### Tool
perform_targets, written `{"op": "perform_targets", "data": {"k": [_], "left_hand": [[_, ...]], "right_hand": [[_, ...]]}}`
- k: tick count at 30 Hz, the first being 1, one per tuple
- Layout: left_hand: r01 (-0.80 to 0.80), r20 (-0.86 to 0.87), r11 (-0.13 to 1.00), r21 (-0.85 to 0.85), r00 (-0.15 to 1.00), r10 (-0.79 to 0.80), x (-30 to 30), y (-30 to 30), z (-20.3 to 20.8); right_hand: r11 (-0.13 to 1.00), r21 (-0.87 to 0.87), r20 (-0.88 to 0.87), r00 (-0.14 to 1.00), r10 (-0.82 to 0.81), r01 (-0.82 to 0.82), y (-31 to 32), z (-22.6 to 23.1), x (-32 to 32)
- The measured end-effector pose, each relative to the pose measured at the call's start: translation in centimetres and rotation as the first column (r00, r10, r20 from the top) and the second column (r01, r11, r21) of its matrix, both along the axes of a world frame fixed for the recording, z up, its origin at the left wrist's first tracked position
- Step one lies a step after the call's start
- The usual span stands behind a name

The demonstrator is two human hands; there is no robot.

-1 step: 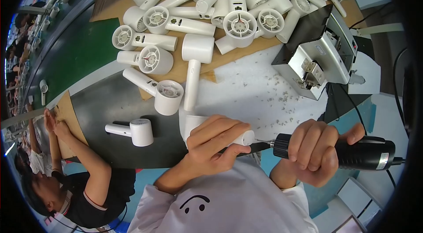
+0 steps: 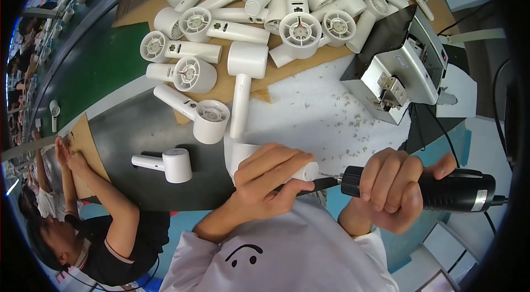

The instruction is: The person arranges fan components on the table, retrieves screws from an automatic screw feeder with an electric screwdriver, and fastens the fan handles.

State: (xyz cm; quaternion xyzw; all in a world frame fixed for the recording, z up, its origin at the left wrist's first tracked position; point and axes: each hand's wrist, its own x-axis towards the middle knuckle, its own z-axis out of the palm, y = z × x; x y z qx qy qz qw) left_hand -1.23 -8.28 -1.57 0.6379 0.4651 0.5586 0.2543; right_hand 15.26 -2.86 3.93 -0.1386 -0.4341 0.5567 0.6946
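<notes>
My left hand (image 2: 271, 180) is closed around a white handheld fan (image 2: 243, 154), its round head at the left and its handle end pointing right. Fingers cover most of the handle. In my right hand (image 2: 393, 190) is a black electric screwdriver (image 2: 455, 191), held level with its bit toward that handle end. The bit's tip is close to the end face; whether it touches cannot be made out. Another white fan (image 2: 177, 165) lies alone on the dark mat to the left. Ahead of my left hand lies one more fan (image 2: 240, 105), its handle toward me.
Many similar fans (image 2: 300, 32) are heaped on brown cardboard at the back. Small screws (image 2: 353, 121) lie scattered over a white sheet. A metal screw feeder (image 2: 400, 74) stands at the right, cables beside it. At the left a co-worker's arm (image 2: 105, 192) reaches toward cardboard.
</notes>
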Motion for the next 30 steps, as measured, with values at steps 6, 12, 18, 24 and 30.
{"op": "perform_targets", "data": {"k": [6, 12, 18, 24, 30], "left_hand": [[0.024, 0.018, 1.0, 0.004, 1.0, -0.024, 0.4, 0.1, 0.2], [0.02, 0.026, 1.0, -0.001, 0.999, -0.02, 0.9, 0.0, 0.2], [0.034, 0.074, 0.999, -0.028, 0.997, -0.032, 1.4, 0.7, 0.6], [0.074, 0.124, 0.997, -0.009, 0.99, -0.072, 2.1, 1.0, 0.9], [0.088, 0.098, 0.996, -0.012, 0.991, -0.086, 2.3, 1.0, 0.4]], "right_hand": [[1.0, 0.0, -0.009, 1.0, 0.002, -0.002, -0.1, 0.2, 0.0], [1.0, 0.007, 0.029, 0.999, 0.025, -0.026, 0.3, 0.0, 0.2], [1.0, 0.017, -0.041, 0.999, -0.018, 0.019, 0.5, 0.3, 0.7], [0.992, 0.114, -0.061, 0.997, -0.052, 0.059, 0.5, 1.3, 2.7], [0.992, 0.123, -0.015, 1.0, -0.027, 0.028, 0.1, 1.3, 2.2]]}}
